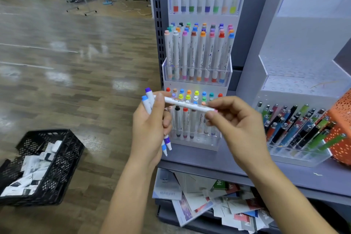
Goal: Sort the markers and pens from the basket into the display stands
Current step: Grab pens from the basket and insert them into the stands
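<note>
My left hand (150,127) grips two upright white markers (149,100), one with a purple cap and one with a blue cap. A third white marker (187,103) lies level between both hands. My right hand (233,125) pinches its right, pink end, and my left thumb rests on its left end. Just behind the hands stands the clear tiered marker stand (197,74), filled with white markers with coloured caps. A second clear stand (296,150) at the right holds several coloured pens. The black basket (62,161) sits on the floor at lower left.
The stands rest on a grey shelf (218,159) with a perforated upright (160,30). An orange patterned box (341,125) is at the far right. Booklets and papers (209,201) are piled on the shelf below. Wooden floor stretches to the left, with chairs and a fan far behind.
</note>
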Tool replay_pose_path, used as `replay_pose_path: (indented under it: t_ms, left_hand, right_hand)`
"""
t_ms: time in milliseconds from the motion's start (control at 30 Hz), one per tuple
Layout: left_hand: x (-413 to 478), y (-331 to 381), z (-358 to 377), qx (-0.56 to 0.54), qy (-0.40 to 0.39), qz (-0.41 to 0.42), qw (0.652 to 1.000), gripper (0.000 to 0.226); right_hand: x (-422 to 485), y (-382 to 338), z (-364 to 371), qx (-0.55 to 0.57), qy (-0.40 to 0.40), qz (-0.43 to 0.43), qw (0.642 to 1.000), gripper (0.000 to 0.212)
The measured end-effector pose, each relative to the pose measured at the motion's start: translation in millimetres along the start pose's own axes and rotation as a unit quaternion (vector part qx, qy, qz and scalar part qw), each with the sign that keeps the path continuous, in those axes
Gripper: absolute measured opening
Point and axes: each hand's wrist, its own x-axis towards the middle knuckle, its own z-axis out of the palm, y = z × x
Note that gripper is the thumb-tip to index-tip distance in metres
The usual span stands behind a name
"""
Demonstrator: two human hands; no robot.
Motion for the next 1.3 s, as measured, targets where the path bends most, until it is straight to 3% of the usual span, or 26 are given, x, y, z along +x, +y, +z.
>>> replay_pose_path:
  t_ms: [167, 300, 467, 700, 867, 1033, 1200, 1300]
  left_hand:
    - [-2.0, -3.7, -1.4, 0.032, -0.021, -0.03, 0.999, 0.026]
    - [-0.1, -4.1, -4.3, 0.044, -0.027, -0.06, 0.997, 0.022]
    - [1.0, -5.7, -6.0, 0.053, -0.049, -0.07, 0.995, 0.02]
    - [-1.8, -6.8, -4.4, 0.098, -0.097, -0.009, 0.99, 0.021]
    - [-1.8, -8.8, -3.3, 0.091, -0.104, 0.012, 0.99, 0.022]
    - [-0.4, -11.5, -2.3, 0.061, -0.081, 0.0, 0.995, 0.034]
    - [-0.7, -11.7, 0.3, 0.087, -0.081, 0.02, 0.993, 0.04]
    - [-2.3, -11.2, 3.3, 0.084, -0.086, 0.021, 0.993, 0.04]
  right_hand:
    - [8.2, -10.5, -5.8, 0.1, 0.095, -0.018, 0.99, 0.014]
    - [13.5, -16.4, -12.7, 0.046, 0.157, -0.107, 0.981, 0.013]
    - [15.2, -5.5, -16.9, -0.124, 0.123, -0.188, 0.967, 0.023]
    - [16.2, 19.0, -9.3, -0.306, 0.057, -0.274, 0.91, 0.008]
    - [17.2, 38.0, -5.7, -0.359, 0.004, -0.272, 0.893, 0.011]
    - [17.9, 43.5, -8.0, -0.387, 0.009, -0.287, 0.876, 0.015]
    - [10.6, 43.1, -10.2, -0.382, 0.009, -0.268, 0.884, 0.021]
    - [1.6, 29.3, -8.9, -0.304, 0.012, -0.235, 0.923, 0.021]
